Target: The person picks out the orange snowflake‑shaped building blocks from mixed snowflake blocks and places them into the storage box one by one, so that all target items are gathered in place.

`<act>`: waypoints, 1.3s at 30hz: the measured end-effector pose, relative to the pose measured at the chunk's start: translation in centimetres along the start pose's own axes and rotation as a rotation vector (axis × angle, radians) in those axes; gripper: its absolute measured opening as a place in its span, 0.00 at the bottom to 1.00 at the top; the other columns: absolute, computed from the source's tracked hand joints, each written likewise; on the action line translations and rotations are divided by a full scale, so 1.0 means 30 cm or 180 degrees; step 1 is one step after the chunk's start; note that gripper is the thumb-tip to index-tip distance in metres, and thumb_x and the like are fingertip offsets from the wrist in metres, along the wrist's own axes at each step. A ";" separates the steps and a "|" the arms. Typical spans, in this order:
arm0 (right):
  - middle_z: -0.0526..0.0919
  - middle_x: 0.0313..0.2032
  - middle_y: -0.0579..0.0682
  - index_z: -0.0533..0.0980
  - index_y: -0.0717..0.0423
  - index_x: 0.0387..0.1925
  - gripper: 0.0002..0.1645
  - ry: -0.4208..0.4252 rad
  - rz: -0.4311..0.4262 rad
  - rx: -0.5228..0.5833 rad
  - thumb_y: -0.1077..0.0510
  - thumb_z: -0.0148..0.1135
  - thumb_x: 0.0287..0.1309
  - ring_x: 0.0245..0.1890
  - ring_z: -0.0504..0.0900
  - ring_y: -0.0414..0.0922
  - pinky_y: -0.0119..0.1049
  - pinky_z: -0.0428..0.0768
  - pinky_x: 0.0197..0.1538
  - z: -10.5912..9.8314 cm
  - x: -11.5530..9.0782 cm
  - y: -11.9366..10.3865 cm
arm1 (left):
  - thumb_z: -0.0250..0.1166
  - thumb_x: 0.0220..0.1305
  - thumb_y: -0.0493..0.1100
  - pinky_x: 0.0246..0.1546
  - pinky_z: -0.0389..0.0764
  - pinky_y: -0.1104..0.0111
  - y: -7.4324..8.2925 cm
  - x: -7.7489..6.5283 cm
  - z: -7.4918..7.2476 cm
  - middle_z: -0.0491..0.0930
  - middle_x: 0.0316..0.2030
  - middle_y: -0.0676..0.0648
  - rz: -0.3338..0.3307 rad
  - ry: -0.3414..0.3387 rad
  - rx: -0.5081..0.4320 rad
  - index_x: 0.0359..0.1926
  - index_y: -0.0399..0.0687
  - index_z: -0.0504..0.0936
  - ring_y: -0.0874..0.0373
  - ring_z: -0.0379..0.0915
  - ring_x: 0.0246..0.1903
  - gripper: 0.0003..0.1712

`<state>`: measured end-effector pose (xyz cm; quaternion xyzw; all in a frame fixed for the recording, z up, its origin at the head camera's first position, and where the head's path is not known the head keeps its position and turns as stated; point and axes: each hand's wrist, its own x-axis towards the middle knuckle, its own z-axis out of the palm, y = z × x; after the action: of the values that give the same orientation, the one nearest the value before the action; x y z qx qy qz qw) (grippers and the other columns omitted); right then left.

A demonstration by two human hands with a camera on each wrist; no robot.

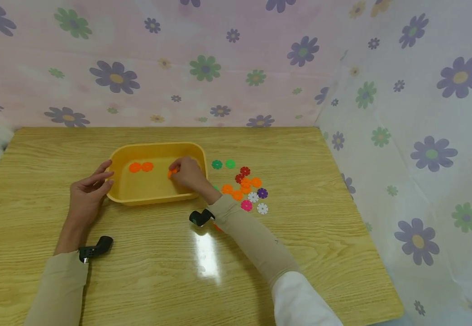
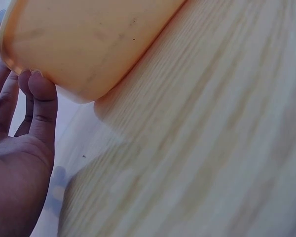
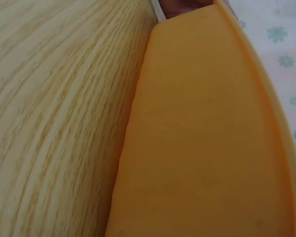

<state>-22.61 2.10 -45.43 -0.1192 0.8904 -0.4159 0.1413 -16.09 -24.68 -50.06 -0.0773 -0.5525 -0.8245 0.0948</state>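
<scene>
A yellow plastic basin [image 1: 158,198] stands on the table, two orange notched discs [image 1: 141,167] lying side by side on its floor toward the left. My left hand [image 1: 87,194] holds the basin's left rim, fingertips at the edge and thumb close by. In the left wrist view the left hand [image 2: 24,128] has its fingertips against the outer wall below the rim. Inside the basin's right half, my right hand [image 1: 188,174] pinches another orange notched disc [image 1: 172,173], partly hidden by the fingers. The right wrist view shows mostly the basin's outer wall [image 3: 202,123].
Right of the basin lie several loose notched discs: green [image 1: 230,164], red [image 1: 245,171], orange [image 1: 256,182], purple [image 1: 262,193], pink [image 1: 246,205] and white [image 1: 262,208]. My right forearm covers part of that area. Flowered cloth [image 1: 170,68] rises behind the wooden table [image 1: 146,262].
</scene>
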 end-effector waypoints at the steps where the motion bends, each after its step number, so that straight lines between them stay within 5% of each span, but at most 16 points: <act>1: 0.84 0.35 0.53 0.85 0.62 0.47 0.12 -0.0003 0.0009 -0.0041 0.67 0.63 0.63 0.27 0.70 0.39 0.25 0.68 0.29 0.002 0.002 -0.001 | 0.57 0.64 0.16 0.53 0.79 0.75 0.000 0.000 0.000 0.83 0.59 0.49 -0.0002 -0.0005 0.0001 0.50 0.22 0.84 0.63 0.73 0.65 0.16; 14: 0.87 0.46 0.50 0.85 0.56 0.46 0.11 -0.0078 0.0070 -0.0417 0.55 0.67 0.66 0.37 0.80 0.42 0.28 0.76 0.39 0.019 0.037 -0.018 | 0.58 0.64 0.17 0.53 0.79 0.75 0.003 0.000 -0.005 0.83 0.59 0.50 -0.0040 -0.0027 -0.0040 0.50 0.23 0.84 0.64 0.73 0.65 0.16; 19: 0.88 0.46 0.52 0.85 0.58 0.46 0.11 -0.0179 0.0003 -0.0178 0.57 0.67 0.66 0.38 0.82 0.42 0.26 0.76 0.40 0.027 0.059 -0.016 | 0.57 0.64 0.16 0.54 0.79 0.75 0.004 -0.001 -0.003 0.83 0.59 0.49 -0.0030 -0.0030 -0.0071 0.49 0.23 0.84 0.64 0.73 0.65 0.16; 29: 0.82 0.36 0.49 0.81 0.62 0.55 0.17 -0.0534 0.0296 0.0539 0.66 0.50 0.73 0.14 0.64 0.38 0.26 0.64 0.21 0.029 0.072 -0.015 | 0.58 0.64 0.17 0.54 0.78 0.75 0.004 -0.008 0.000 0.83 0.59 0.50 -0.0070 0.0008 -0.0022 0.49 0.23 0.84 0.64 0.73 0.65 0.15; 34: 0.83 0.42 0.52 0.80 0.61 0.58 0.20 -0.0577 0.0300 0.0557 0.66 0.45 0.76 0.14 0.62 0.38 0.27 0.63 0.21 0.032 0.070 -0.011 | 0.58 0.64 0.17 0.54 0.79 0.75 0.003 -0.011 -0.001 0.82 0.60 0.50 -0.0101 -0.0012 -0.0071 0.50 0.23 0.84 0.64 0.72 0.66 0.16; 39: 0.85 0.49 0.55 0.82 0.59 0.56 0.16 -0.0446 0.0058 0.0249 0.63 0.54 0.74 0.25 0.69 0.38 0.25 0.68 0.31 0.039 0.081 -0.012 | 0.58 0.64 0.17 0.53 0.79 0.75 0.001 -0.006 0.001 0.82 0.60 0.49 -0.0068 0.0010 -0.0063 0.49 0.23 0.84 0.64 0.72 0.66 0.15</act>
<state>-24.42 0.25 -46.25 -0.1342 0.8625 -0.4397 0.2116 -15.91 -24.64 -50.07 -0.0711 -0.5449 -0.8310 0.0862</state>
